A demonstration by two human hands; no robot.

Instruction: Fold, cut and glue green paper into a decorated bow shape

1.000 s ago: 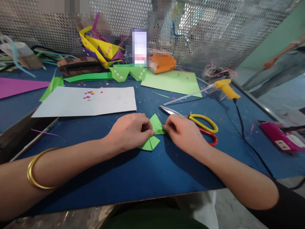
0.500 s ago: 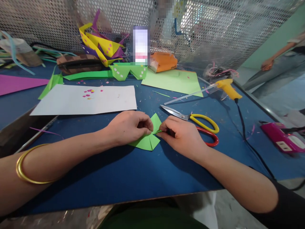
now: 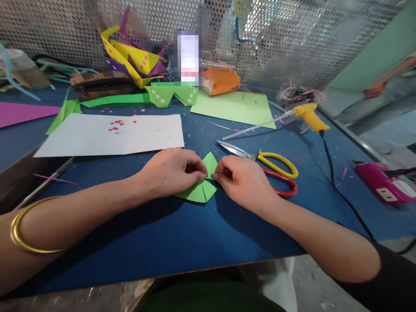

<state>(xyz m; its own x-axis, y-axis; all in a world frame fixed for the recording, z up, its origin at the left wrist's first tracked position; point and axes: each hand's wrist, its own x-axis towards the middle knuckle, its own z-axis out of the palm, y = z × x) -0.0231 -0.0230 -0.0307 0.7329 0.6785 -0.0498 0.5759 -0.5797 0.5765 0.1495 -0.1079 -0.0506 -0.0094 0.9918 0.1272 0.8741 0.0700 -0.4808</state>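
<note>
A folded piece of green paper [image 3: 202, 192] lies on the blue table between my hands, one point of it sticking up past my fingers. My left hand [image 3: 173, 171] pinches the paper near its middle, thumb against fingertips, and hides its left part. On the other side, my right hand [image 3: 240, 175] is closed in a pinch at the paper's inner edge; its fingertips cover what they hold there. Just behind the right hand lie scissors [image 3: 276, 162] with one yellow and one red handle, their blades pointing left.
White paper [image 3: 84, 143] with pink bits lies at left. Green paper glasses [image 3: 159, 96], a blurred phone [image 3: 188, 54], an orange packet [image 3: 221, 81] and light green paper [image 3: 227, 110] line the back. A yellow glue gun [image 3: 312, 117] and pink power strip [image 3: 381, 182] sit at right, near another person's hand [image 3: 375, 89].
My right hand has shifted slightly left, nearer my left hand. The small green fold that showed at its fingertips is now out of sight. The view has tilted a little.
</note>
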